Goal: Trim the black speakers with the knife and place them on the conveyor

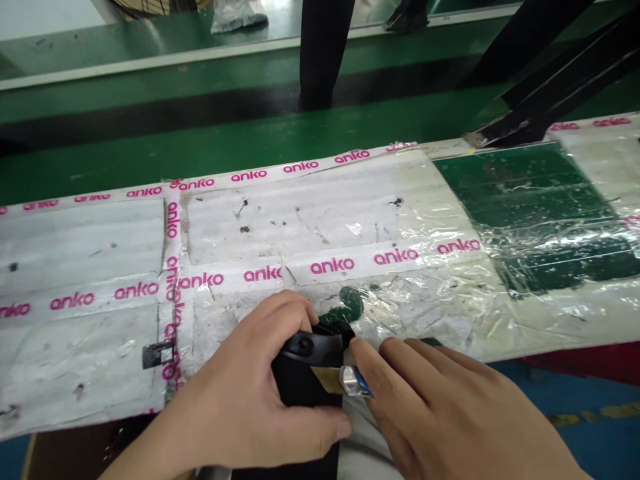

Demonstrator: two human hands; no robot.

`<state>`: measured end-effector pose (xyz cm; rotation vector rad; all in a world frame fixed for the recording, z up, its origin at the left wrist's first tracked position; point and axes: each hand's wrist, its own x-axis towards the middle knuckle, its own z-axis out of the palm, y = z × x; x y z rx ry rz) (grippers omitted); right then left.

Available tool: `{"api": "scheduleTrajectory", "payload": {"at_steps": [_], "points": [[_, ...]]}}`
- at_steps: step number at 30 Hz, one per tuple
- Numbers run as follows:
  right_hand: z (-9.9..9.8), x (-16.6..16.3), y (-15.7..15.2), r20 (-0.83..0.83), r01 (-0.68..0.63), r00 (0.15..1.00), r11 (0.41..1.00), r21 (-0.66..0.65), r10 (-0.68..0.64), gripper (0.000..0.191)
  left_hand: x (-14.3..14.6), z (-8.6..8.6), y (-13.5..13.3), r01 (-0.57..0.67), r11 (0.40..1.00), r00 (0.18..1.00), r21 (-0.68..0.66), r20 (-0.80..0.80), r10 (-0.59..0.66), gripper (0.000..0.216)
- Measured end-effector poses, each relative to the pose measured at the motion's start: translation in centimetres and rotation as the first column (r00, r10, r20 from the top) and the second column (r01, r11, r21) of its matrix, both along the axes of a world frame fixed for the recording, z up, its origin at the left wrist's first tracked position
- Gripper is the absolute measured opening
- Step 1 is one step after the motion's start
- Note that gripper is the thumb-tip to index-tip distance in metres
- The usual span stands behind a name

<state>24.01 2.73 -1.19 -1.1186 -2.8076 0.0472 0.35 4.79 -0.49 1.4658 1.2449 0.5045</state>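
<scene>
My left hand (260, 380) is closed around a black plastic part (306, 383) near the table's front edge. The part has a curved, glossy top with a small round recess, and its lower end is partly hidden by my thumb. Between the fingers of my right hand (440, 407) is a small knife (350, 381) with a flat, brass-coloured, slanted blade, a shiny clear collar and a bit of blue handle. The blade lies across the front of the black part, just below its curved top; whether it touches, I cannot tell. My right fingertips are beside the part's upper right end.
White sheeting with pink-lettered tape covers the worktable (300, 220). A small black piece (158, 355) lies at left. Beyond runs a green surface (240, 137) with a dark upright post (325, 53). A dark slanted beam (565, 80) meets the table's far edge at right. A clear plastic bag (239, 17) lies at the back.
</scene>
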Motion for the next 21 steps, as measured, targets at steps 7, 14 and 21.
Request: {"api": "scheduleTrajectory", "payload": {"at_steps": [7, 14, 21], "points": [[0.3, -0.6, 0.6, 0.024, 0.093, 0.996, 0.982, -0.166, -0.09, 0.042, 0.8, 0.5, 0.2, 0.026, 0.999, 0.996, 0.025, -0.083, -0.024, 0.036], [2.1, -1.3, 3.2, 0.102, 0.024, 0.995, 0.908, -0.418, 0.021, 0.035, 1.5, 0.8, 0.6, 0.052, 0.994, 0.989, 0.093, -0.14, -0.038, 0.03], [2.6, -0.7, 3.6, 0.107, -0.008, 0.993, 0.957, -0.29, 0.041, 0.023, 1.1, 1.1, 0.5, 0.007, 1.0, 0.993, 0.002, -0.116, -0.007, 0.027]]}}
